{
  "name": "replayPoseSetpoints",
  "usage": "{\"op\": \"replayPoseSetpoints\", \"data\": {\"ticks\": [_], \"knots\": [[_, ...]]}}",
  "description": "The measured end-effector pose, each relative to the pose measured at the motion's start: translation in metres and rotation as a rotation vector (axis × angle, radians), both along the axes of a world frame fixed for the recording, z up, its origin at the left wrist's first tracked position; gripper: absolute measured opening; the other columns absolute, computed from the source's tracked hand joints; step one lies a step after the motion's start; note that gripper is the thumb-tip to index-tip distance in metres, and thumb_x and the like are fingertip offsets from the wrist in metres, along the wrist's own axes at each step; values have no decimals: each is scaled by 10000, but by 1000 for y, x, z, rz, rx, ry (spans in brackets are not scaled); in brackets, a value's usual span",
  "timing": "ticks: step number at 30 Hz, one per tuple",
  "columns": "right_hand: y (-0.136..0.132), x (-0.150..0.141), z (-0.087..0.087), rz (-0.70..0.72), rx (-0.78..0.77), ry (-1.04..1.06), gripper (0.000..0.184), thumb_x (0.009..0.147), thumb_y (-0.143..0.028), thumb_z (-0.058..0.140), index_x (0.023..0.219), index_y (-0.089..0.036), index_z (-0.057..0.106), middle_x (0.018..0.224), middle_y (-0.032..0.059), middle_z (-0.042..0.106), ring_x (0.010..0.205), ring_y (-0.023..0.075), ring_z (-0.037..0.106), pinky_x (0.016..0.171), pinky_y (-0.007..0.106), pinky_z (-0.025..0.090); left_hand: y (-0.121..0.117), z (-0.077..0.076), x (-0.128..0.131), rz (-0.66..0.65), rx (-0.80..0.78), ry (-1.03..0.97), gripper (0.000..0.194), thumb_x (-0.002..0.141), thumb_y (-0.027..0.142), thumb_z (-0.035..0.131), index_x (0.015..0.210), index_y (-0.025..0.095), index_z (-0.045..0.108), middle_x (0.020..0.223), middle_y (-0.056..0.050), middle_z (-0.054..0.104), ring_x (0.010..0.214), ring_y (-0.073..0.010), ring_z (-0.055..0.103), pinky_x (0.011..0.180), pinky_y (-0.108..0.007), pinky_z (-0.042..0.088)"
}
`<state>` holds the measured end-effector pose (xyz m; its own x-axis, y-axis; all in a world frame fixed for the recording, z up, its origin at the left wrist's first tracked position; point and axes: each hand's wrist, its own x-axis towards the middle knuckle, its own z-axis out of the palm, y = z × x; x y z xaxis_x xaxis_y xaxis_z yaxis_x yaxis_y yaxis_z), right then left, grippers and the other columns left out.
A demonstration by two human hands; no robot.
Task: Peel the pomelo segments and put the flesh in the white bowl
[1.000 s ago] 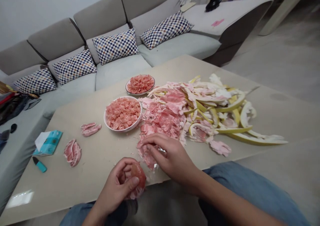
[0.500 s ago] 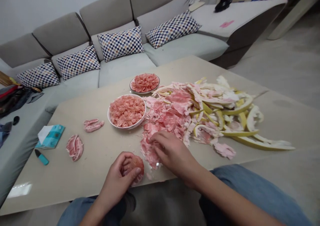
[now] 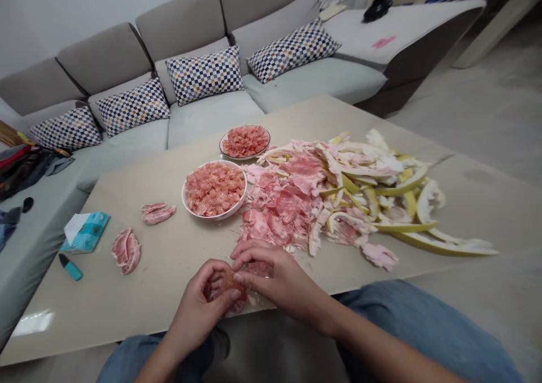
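My left hand [image 3: 199, 298] curls its fingers and thumb around a reddish pomelo segment [image 3: 239, 299] at the table's near edge. Over the top of that segment, my right hand [image 3: 279, 278] has its thumb and fingertips closed together; exactly what they pinch is partly hidden. A heap of pink membrane scraps [image 3: 283, 199] lies just beyond my right hand. Farther back stands a white bowl [image 3: 217, 217] full of peeled pomelo flesh [image 3: 215, 188]. Behind it, a dark-rimmed plate [image 3: 244, 157] holds more flesh. Two pomelo segments, one nearer [image 3: 127, 251] and one farther [image 3: 158, 213], lie on the left.
Thick yellow-green pomelo rinds [image 3: 402, 225] are piled on the table's right side. To the left are a blue tissue pack [image 3: 91, 233] and a teal-and-black capped tool [image 3: 71, 267]. A grey sofa [image 3: 203, 112] with checked cushions [image 3: 205, 75] runs along the far side.
My right hand has moved left and toward me, from the membrane heap to the segment in my left hand. The left hand stays in place, still holding the segment.
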<state>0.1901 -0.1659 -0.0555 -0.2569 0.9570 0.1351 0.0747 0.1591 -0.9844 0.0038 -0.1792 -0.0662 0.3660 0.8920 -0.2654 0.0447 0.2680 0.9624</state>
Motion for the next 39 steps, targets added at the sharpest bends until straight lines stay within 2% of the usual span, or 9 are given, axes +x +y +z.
{"op": "replayPoseSetpoints", "data": {"ticks": [5, 9, 12, 17, 22, 24, 28, 32, 39], "knots": [[1, 6, 3, -35, 16, 24, 147, 809, -131, 647, 675, -187, 672, 943, 58, 670, 982, 196, 621, 912, 353, 460, 4, -3, -3, 35, -20, -39, 279, 765, 307, 761, 940, 187, 581, 848, -31, 684, 745, -153, 661, 670, -245, 494], [5, 13, 7, -72, -1, 35, 207, 843, -235, 628, 641, -194, 633, 885, 48, 660, 888, 188, 637, 799, 324, 503, 7, -3, -5, 102, -52, -76, 301, 770, 321, 755, 956, 194, 555, 797, -8, 681, 638, -124, 645, 557, -202, 468], [8, 13, 1, -146, 12, -75, 195, 833, -226, 636, 641, -191, 626, 893, 49, 658, 839, 182, 638, 732, 306, 506, 8, 1, -5, 136, -78, -95, 284, 811, 334, 715, 990, 187, 551, 820, -20, 694, 693, -139, 668, 617, -217, 497], [10, 9, -16, -159, 129, -330, 168, 760, -38, 636, 796, -195, 685, 943, 52, 672, 906, 193, 629, 812, 330, 490, 9, 7, -7, 173, -194, -150, 316, 872, 359, 635, 1112, 175, 542, 877, -61, 713, 792, -190, 706, 720, -273, 530], [11, 11, -20, -210, 188, -434, 232, 797, -169, 672, 581, -180, 588, 866, 69, 675, 826, 208, 627, 756, 350, 490, 11, 9, -9, 176, -237, -235, 356, 826, 288, 700, 1133, 200, 542, 981, -63, 702, 850, -211, 714, 745, -284, 540], [10, 11, -19, -216, 210, -415, 81, 802, -128, 627, 748, -182, 654, 991, 90, 674, 932, 226, 622, 824, 376, 489, 11, 10, -9, 182, -233, -242, 364, 801, 260, 726, 1118, 211, 555, 1015, -54, 690, 857, -210, 713, 760, -288, 542], [6, 5, -19, -80, 6, -233, 381, 809, -160, 621, 1187, -195, 594, 1033, 79, 682, 918, 201, 648, 805, 349, 525, 11, 8, -8, 204, -181, -216, 351, 793, 243, 734, 1105, 221, 576, 1038, -39, 672, 862, -173, 689, 788, -266, 526], [0, -6, -19, 28, -194, -119, 346, 778, -311, 712, 1099, -201, 647, 858, 32, 699, 688, 158, 644, 589, 256, 513, 11, 3, -6, 207, -54, -133, 343, 780, 254, 747, 1083, 209, 594, 1035, -41, 668, 859, -154, 662, 759, -235, 513], [0, -15, -28, 23, -254, -20, 352, 755, -259, 722, 1089, -185, 639, 944, 40, 698, 629, 125, 621, 555, 230, 482, 10, -2, -6, 140, -11, -61, 331, 806, 287, 717, 1099, 212, 583, 1067, -62, 652, 950, -204, 642, 793, -287, 511]]}}
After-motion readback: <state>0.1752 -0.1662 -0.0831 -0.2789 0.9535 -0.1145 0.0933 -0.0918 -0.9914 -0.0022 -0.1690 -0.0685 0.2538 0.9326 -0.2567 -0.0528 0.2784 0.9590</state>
